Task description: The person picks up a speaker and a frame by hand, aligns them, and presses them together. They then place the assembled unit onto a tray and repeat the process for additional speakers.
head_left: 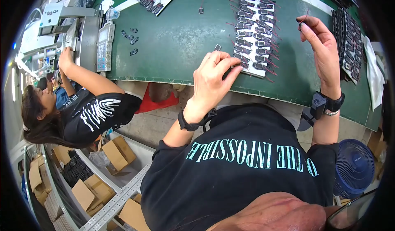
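A white board lies on the green bench, with small black rectangular parts in two columns and thin red wires sticking out at the sides. My left hand is at the board's near left corner, thumb and index finger closed on a small black part there. Raised to the right of the board, my right hand pinches another small black part with a thin red wire pointing up. The fingertips partly cover both parts. Just beyond my left knuckles lies a loose small part.
Filled boards are stacked at the right, beside a white cloth. Another filled board and several loose parts lie toward the left. A co-worker works at the left, near a grey keypad device. A blue fan stands lower right.
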`<state>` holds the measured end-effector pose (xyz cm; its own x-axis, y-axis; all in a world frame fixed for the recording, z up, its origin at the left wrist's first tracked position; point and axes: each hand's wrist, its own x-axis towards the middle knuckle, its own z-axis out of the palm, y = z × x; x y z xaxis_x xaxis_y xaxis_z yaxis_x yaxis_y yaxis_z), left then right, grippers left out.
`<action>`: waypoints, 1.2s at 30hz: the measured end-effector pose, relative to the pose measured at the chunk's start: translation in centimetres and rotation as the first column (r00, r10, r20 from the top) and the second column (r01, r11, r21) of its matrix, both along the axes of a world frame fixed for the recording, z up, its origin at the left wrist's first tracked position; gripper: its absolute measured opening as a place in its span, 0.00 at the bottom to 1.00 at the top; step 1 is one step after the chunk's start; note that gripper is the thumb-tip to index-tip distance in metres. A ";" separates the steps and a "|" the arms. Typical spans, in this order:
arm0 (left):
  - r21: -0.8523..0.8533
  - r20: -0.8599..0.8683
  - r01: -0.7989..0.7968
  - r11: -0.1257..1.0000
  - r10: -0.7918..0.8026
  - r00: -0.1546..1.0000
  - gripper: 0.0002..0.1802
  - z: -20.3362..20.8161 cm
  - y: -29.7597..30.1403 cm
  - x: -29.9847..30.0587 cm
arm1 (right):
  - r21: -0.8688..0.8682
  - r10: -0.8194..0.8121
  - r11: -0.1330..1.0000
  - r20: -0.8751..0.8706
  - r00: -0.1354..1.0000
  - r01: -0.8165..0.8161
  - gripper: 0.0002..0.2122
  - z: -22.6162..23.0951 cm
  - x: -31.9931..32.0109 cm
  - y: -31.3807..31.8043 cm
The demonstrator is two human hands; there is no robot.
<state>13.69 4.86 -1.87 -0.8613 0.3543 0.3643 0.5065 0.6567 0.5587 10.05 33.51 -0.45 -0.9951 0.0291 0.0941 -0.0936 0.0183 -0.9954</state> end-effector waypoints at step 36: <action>-0.301 -0.051 0.240 0.923 -0.267 0.962 0.16 0.8 0.9 -7.8 | -0.006 -0.056 0.998 0.051 0.997 0.057 0.12 -1.2 -2.9 0.4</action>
